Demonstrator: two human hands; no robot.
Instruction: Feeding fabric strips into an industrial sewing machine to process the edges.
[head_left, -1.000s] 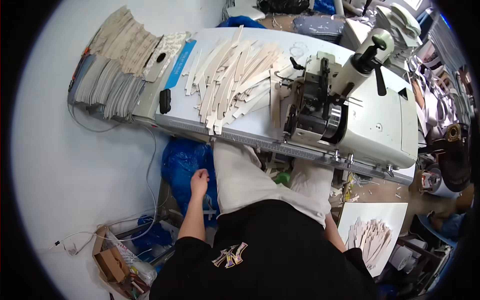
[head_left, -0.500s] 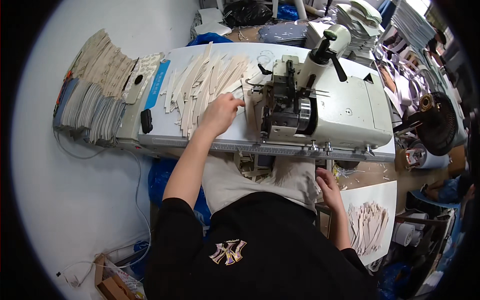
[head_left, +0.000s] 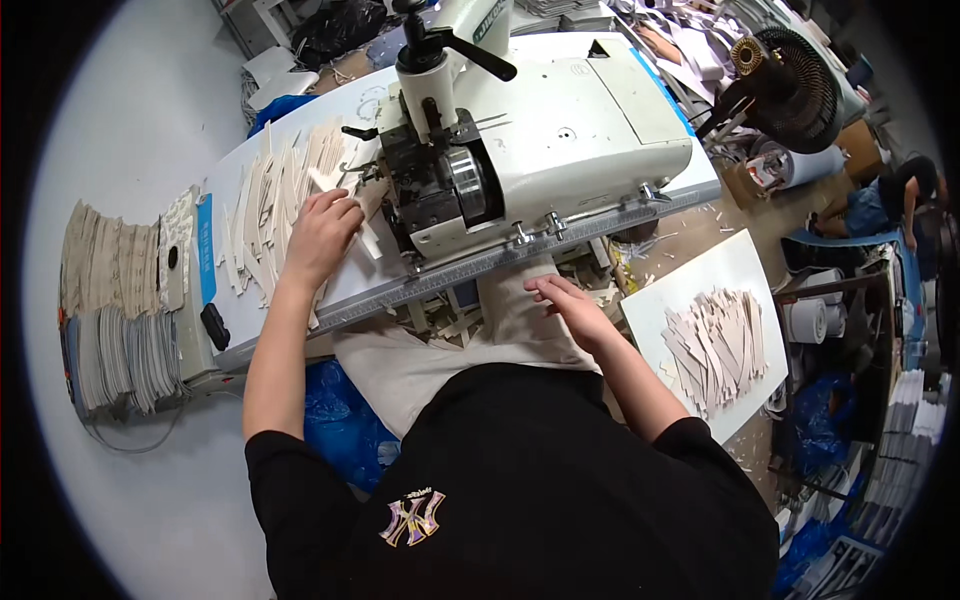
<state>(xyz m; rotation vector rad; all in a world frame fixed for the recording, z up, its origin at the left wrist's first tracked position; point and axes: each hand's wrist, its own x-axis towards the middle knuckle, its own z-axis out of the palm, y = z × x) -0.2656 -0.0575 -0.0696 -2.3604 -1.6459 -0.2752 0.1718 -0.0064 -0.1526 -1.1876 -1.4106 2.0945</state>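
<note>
My left hand is over the white worktable, its fingers closed on a pale strip that sticks out on both sides of them. Beside that hand lies a loose pile of similar cream strips. Just to the right of the held strip stands the dark metal working head of a cream-coloured industrial machine. My right hand hovers over my lap below the table's front edge, fingers apart and nothing visible in it.
A white board at the right carries another heap of strips. Stacked grey and beige sheets stand at the far left. A black fan is at the upper right. Another person is at the far right.
The view has swung to the right, so the table appears further left and tilted. A strip now shows in my left hand. My right hand has moved from beside my thigh up towards the table edge.
</note>
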